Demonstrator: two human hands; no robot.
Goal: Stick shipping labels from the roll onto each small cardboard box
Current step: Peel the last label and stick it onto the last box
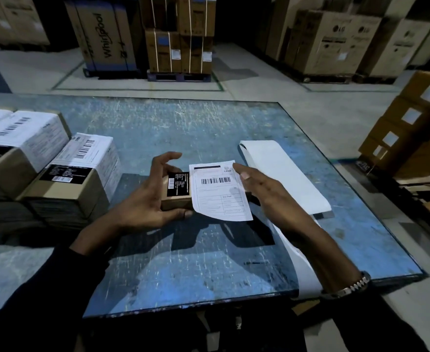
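The small cardboard box [177, 199] sits in the left hand [142, 199] — thumb under, fingers arched apart above; the right hand [262, 189] seemingly pinches the shipping label [220, 191] — draped over the box, above the blue table [208, 262].

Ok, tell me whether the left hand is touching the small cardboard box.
Touching. The head view shows the left hand gripping the small cardboard box, thumb along its near edge.

Scratched blue table [183, 128], labelled cardboard boxes [69, 179] stacked at its left, white backing strip [285, 174] lying right
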